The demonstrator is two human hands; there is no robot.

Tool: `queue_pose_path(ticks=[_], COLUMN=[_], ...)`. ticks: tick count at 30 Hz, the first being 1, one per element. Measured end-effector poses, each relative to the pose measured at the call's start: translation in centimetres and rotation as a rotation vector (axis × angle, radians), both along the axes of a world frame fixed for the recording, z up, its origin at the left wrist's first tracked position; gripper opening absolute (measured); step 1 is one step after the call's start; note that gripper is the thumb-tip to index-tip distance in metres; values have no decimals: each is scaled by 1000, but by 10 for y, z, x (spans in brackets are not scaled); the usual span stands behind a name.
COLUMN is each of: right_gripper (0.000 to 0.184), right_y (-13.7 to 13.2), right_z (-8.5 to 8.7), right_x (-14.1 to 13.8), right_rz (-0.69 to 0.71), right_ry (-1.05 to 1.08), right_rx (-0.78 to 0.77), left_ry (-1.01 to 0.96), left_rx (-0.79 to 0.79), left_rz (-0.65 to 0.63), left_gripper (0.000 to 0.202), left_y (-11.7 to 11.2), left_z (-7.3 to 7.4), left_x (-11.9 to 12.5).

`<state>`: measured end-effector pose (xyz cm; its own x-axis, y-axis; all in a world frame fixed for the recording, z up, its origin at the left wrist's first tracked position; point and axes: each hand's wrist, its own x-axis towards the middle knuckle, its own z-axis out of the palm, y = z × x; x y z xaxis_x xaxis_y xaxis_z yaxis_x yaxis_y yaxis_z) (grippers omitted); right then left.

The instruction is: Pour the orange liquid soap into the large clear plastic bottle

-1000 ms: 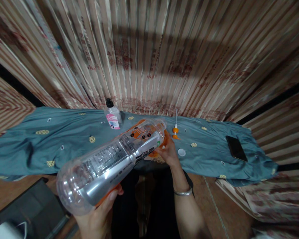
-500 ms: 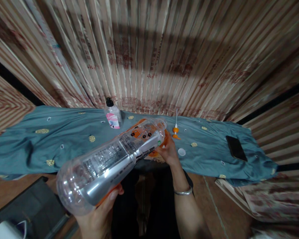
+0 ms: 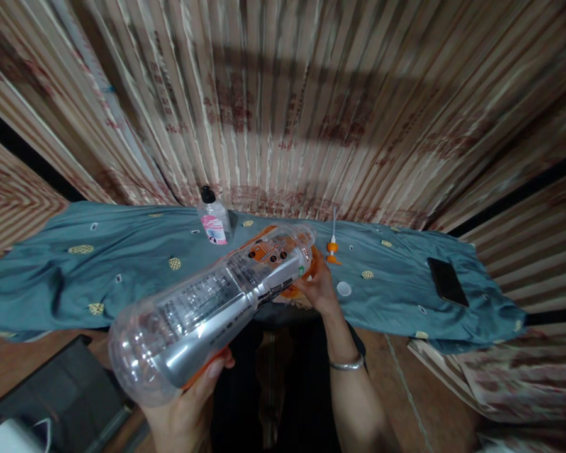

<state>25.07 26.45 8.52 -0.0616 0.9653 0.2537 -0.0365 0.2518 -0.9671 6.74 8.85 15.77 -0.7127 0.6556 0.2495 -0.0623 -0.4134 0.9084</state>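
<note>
My left hand (image 3: 195,390) is closed around the lower part of a large clear plastic bottle (image 3: 207,308) with a silver and orange label. The bottle is tilted across my front, its base at lower left and its neck at upper right. By that neck, my right hand (image 3: 318,286) curls its fingers around an orange container (image 3: 315,255), mostly hidden behind the large bottle. Just beyond my right hand lies an orange pump head (image 3: 332,247) with a white tube. A small white round cap (image 3: 344,289) rests beside my right wrist.
A teal cloth (image 3: 136,270) with a pineapple pattern covers the narrow table. A clear bottle (image 3: 214,223) with a black cap and pink label stands at the back. To the right lies a black phone (image 3: 447,281). Pleated curtains (image 3: 283,113) hang close behind.
The large bottle's base end has shifted very slightly to the right. Both hands keep their hold, and nothing else has visibly moved.
</note>
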Motion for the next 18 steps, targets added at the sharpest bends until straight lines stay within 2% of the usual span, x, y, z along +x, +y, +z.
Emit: queue_pose_path(ticks=[8, 14, 18], right_gripper=[74, 78, 80], right_y=[1, 0, 1], right_z=[-2, -7, -6], right_x=[0, -4, -3], right_rz=[-20, -23, -15], right_ry=[-31, 21, 22], right_rx=[-22, -10, -24], left_ry=[-49, -67, -41], left_rx=[1, 1, 0], left_rz=[12, 20, 5], left_gripper=[97, 90, 85], left_y=[2, 4, 4], left_z=[8, 11, 9], left_x=[2, 4, 2])
